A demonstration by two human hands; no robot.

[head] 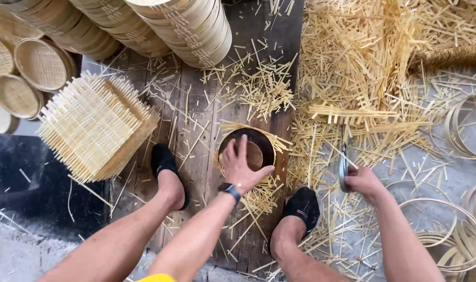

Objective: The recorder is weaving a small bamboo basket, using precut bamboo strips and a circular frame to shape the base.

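My left hand [241,168] presses flat on a round wooden disc [257,152] that sits inside a bamboo ring [248,131] over a woven bamboo mat, on a dark wooden board [196,109]. A dark watch is on that wrist. My right hand [364,181] is closed around the handle of a metal blade tool [343,166], held off to the right above loose bamboo strips. My two feet in black socks [164,161] [302,204] rest on either side of the ring.
A stack of square woven bamboo mats [94,128] lies at left. Stacked round bamboo steamer frames [186,28] and woven lids [39,65] fill the top left. Heaps of bamboo strips [363,68] cover the right; bent bamboo hoops [452,230] lie at far right.
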